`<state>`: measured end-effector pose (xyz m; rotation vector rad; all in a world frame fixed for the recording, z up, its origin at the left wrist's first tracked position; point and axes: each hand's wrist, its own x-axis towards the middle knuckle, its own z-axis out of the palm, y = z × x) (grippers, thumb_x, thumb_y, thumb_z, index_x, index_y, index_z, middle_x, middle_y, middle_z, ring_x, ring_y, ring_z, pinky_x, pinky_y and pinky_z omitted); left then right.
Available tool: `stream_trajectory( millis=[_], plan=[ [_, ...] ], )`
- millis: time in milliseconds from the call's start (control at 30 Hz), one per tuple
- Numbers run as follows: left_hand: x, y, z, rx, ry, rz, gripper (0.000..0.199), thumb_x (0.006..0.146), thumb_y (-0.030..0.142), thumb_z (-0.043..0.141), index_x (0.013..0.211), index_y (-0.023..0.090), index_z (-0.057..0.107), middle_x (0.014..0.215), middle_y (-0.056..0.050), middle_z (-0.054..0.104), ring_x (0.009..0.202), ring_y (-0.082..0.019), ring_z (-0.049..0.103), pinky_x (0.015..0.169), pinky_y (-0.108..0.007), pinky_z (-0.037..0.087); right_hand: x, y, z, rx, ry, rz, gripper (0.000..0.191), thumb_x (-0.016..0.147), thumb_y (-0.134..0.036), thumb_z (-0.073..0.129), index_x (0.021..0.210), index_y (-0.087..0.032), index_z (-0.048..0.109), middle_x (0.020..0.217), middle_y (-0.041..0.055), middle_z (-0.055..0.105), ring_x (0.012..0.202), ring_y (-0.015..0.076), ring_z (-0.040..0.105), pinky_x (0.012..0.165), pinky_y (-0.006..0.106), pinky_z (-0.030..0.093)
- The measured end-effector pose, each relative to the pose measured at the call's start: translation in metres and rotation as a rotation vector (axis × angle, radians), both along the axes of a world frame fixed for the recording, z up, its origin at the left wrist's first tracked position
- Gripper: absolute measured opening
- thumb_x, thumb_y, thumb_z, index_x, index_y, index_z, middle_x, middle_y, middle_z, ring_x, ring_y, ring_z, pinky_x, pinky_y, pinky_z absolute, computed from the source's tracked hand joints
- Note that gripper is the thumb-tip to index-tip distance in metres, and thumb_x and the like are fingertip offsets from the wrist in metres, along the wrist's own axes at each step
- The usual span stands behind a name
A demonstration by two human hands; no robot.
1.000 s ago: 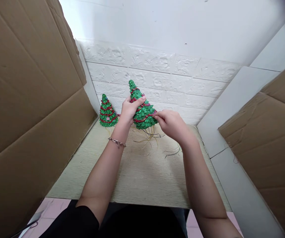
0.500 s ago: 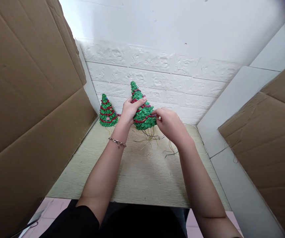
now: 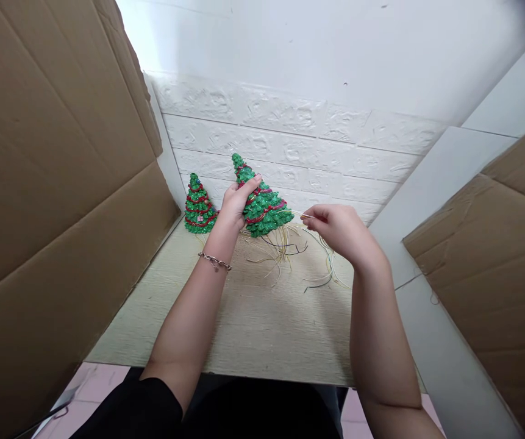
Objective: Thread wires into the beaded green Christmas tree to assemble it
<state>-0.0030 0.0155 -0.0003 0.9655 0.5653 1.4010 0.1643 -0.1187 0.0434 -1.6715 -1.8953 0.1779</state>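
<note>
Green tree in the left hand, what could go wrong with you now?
The tilted tree could slip, since only the left hand holds it up. The loose wires under it might tangle. The right hand seems to pinch a thin strand, which could break if tugged.

this looks like a small, makeshift craft corner, though whether it sits in a home or a workshop can't be told. a wood-grained tabletop [image 3: 244, 335] stands against a white wall [image 3: 280, 125] moulded in a brick pattern. a big sheet of cardboard [image 3: 61, 183] screens the left side, and another cardboard panel [image 3: 486, 274] leans in on the right (rather like a homemade booth). the handiwork shows in the glittery green trees [image 3: 266, 214] and the thin wires [image 3: 282, 249] straggling over the table. pink flooring [image 3: 100, 384] peeks out below its near edge.
</note>
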Motion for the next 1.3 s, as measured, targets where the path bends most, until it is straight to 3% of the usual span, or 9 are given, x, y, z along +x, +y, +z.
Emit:
stream_trajectory(
  millis=[233,433,667,767,900,1133,1300],
  plan=[
    [0.004,-0.002,-0.001,0.014,0.026,0.004,0.045,0.050,0.039,0.087,0.079,0.016,0.060,0.075,-0.004,0.065,0.061,-0.015,0.061,0.059,-0.029,0.053,-0.006,-0.006,-0.001,-0.045,0.034,0.030,0.025,0.103,-0.021,0.044,0.089,-0.016,0.064,0.088,0.0032,0.064,0.082,0.0201,0.057,0.065,0.026,0.034],
    [0.005,-0.003,-0.001,0.003,0.038,0.025,0.044,0.049,0.038,0.087,0.077,0.015,0.061,0.073,-0.004,0.065,0.058,-0.013,0.058,0.056,-0.026,0.051,-0.003,0.002,-0.008,-0.011,-0.050,-0.082,0.021,0.097,-0.008,0.047,0.081,-0.015,0.059,0.085,0.0034,0.062,0.080,0.0195,0.055,0.065,0.025,0.033],
    [0.006,-0.008,0.001,0.038,0.141,0.031,0.044,0.047,0.034,0.088,0.075,0.014,0.060,0.069,-0.003,0.064,0.057,-0.013,0.058,0.054,-0.026,0.050,-0.018,0.018,-0.017,0.004,-0.176,0.015,0.024,0.093,-0.002,0.052,0.073,-0.013,0.061,0.083,0.0045,0.063,0.080,0.0179,0.056,0.069,0.026,0.037],
    [0.007,-0.008,-0.001,0.069,0.162,-0.015,0.043,0.049,0.035,0.086,0.075,0.013,0.060,0.067,-0.002,0.063,0.056,-0.013,0.058,0.052,-0.025,0.049,-0.018,0.015,-0.015,-0.063,-0.070,0.083,0.012,0.088,-0.002,0.062,0.091,-0.013,0.063,0.090,0.0020,0.062,0.082,0.0155,0.057,0.068,0.023,0.039],
    [0.008,-0.008,-0.002,0.010,0.157,-0.010,0.045,0.049,0.034,0.086,0.078,0.012,0.061,0.066,-0.002,0.063,0.056,-0.013,0.059,0.052,-0.025,0.051,0.004,-0.001,-0.003,-0.253,0.051,0.018,0.038,0.085,-0.005,0.071,0.117,-0.016,0.055,0.098,0.0019,0.060,0.083,0.0146,0.058,0.065,0.022,0.041],
    [0.006,-0.006,0.000,-0.037,0.088,0.008,0.047,0.046,0.033,0.087,0.079,0.011,0.061,0.066,-0.001,0.063,0.057,-0.013,0.059,0.052,-0.025,0.052,0.034,-0.014,0.007,-0.474,0.145,0.015,0.029,0.088,-0.011,0.068,0.114,-0.017,0.057,0.096,0.0017,0.063,0.085,0.0157,0.059,0.066,0.023,0.042],
    [0.006,-0.005,-0.001,-0.057,0.061,-0.004,0.046,0.046,0.032,0.087,0.077,0.012,0.061,0.066,-0.002,0.063,0.056,-0.013,0.059,0.052,-0.025,0.052,0.030,-0.007,0.004,-0.447,0.053,0.051,0.016,0.092,-0.009,0.054,0.103,-0.016,0.063,0.083,0.0011,0.063,0.078,0.0168,0.058,0.063,0.024,0.040]
  ],
)
